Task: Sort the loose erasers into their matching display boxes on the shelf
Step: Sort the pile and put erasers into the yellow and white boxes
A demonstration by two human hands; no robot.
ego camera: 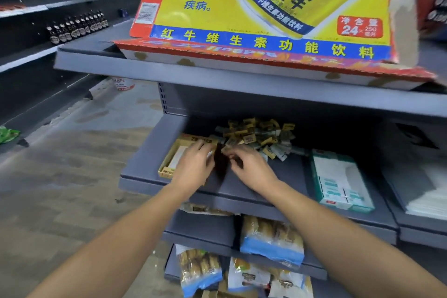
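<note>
Both hands are reaching into the middle shelf (pixel 242 184), meeting at the near-left edge of the eraser pile (pixel 258 136). The left hand (pixel 193 164) is hovering over the yellow display box (pixel 169 159), covering its right part, fingers curled; something small and pale is showing at its fingertips, prob. an eraser, but too blurred to tell if the grip is closed on it. The right hand (pixel 251 167) is just beside the left, fingers bent down w/ tips at the pile's near edge; can't tell if its grip is holding anything. A dark shadowed gap is lying btw. the two hands.

The erasers are lying heaped at the back-centre of the shelf, just beyond the fingertips, yellow-sleeved and pale greenish ones mixed; too many and too blurred to count. Display boxes: 2 visible, the yellow one at left under the left hand and a teal-and-white box (pixel 341 181) at right, well apart from both hands. The pile's right edge is sitting near the teal box's far corner.

Around: a big yellow drink carton (pixel 266 19) is lying on the shelf above, overhanging the work area. Snack bags (pixel 271 239) are sitting on lower shelves, approx. 4 visible. A row of dark bottles (pixel 77 26) is standing on a far-left shelf. White sheets (pixel 425 198) are lying at far right.
</note>
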